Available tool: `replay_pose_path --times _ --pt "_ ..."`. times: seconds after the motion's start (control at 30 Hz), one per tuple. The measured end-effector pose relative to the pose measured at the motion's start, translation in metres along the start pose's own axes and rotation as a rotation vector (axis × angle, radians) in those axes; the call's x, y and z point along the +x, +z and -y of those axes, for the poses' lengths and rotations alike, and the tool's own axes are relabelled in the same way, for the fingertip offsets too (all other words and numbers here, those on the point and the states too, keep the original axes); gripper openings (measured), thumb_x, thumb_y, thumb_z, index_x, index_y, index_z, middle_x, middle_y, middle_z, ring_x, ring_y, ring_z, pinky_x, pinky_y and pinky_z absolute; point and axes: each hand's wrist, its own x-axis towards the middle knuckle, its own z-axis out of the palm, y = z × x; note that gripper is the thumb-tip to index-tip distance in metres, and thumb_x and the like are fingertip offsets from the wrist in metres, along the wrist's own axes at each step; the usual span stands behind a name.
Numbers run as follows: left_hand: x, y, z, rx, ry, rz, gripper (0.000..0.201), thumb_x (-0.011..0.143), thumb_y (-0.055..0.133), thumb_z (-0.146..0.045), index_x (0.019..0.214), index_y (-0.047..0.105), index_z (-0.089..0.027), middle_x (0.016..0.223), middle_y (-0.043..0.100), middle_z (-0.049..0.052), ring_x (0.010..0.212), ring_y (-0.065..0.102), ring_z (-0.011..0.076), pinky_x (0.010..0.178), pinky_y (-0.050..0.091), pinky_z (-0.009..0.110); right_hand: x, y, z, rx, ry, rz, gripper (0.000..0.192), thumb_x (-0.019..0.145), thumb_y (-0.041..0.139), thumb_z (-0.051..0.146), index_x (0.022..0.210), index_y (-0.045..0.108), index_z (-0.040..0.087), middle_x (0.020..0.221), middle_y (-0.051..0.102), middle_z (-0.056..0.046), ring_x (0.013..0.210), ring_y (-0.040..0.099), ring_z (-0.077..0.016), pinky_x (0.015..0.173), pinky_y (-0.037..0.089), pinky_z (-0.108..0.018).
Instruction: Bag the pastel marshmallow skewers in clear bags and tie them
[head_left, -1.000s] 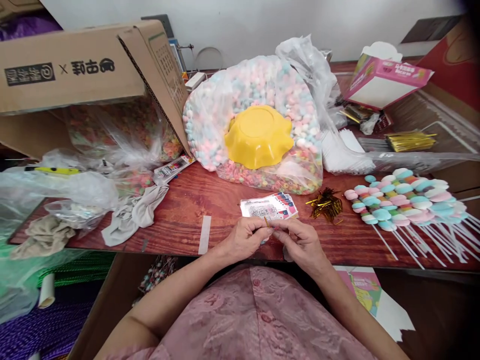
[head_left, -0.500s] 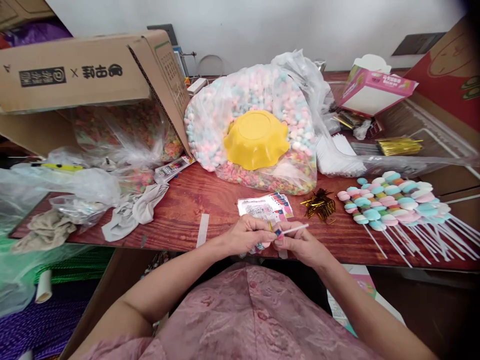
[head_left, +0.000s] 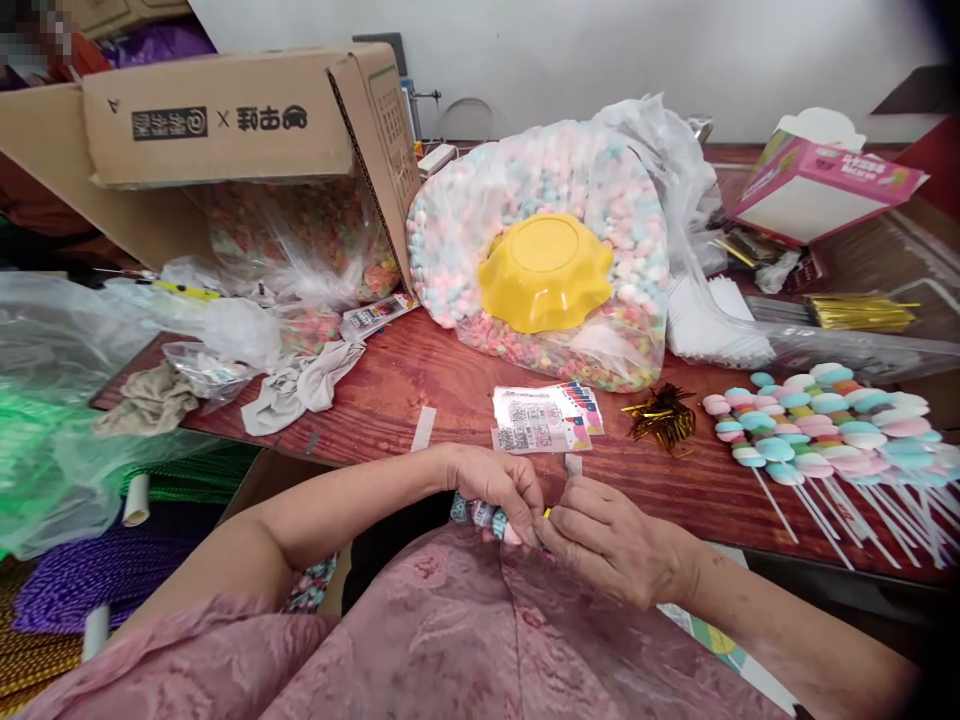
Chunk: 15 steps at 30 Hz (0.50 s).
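Both hands meet right at the near edge of the red wooden table (head_left: 450, 390), low over the pink-clad lap. The left hand (head_left: 499, 488) is curled shut around a candy skewer (head_left: 480, 516); its pastel pieces peek out beneath the knuckles, so the skewer's long axis seems to run roughly left to right, candy end toward the person's left. Which way the stick end points I cannot tell, the hands cover it. The right hand (head_left: 611, 540) is closed too, thumb and forefinger pinching a small gold twist tie (head_left: 547, 513) right against the left fingertips. Just beyond the hands lie printed labels (head_left: 544, 420), then a loose clump of gold ties (head_left: 660, 417). Further to the right, a heap of finished skewers (head_left: 825, 425) rests on the table, sticks pointing toward the near right. Behind sits a yellow bowl (head_left: 544, 270), upside down on a big bag of candy (head_left: 525, 200).
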Motion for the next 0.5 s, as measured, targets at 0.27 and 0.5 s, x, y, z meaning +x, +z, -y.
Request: replay_pose_path --times 0.27,0.5 --pt "-0.001 -0.012 -0.011 0.067 0.097 0.054 0.038 0.043 0.092 -0.037 0.072 0.077 -0.018 0.069 0.073 0.005 0.06 0.066 0.021 0.056 0.056 0.033 0.014 -0.003 0.007 -0.064 0.108 -0.059 0.021 0.09 0.044 0.01 0.083 0.059 0.022 0.08 0.065 -0.003 0.081 0.058 -0.0169 0.073 0.04 -0.035" --pt "-0.05 -0.007 -0.058 0.727 0.286 -0.411 0.012 0.064 0.079 -0.031 0.069 0.075 -0.021 0.069 0.069 0.004 0.063 0.061 0.0182 0.061 0.047 0.029 0.009 0.006 0.008 -0.079 0.384 0.076 0.023 0.089 0.038 0.01 0.081 0.057 0.019 0.068 0.058 -0.002 0.061 0.046 -0.0149 0.072 0.038 -0.033"
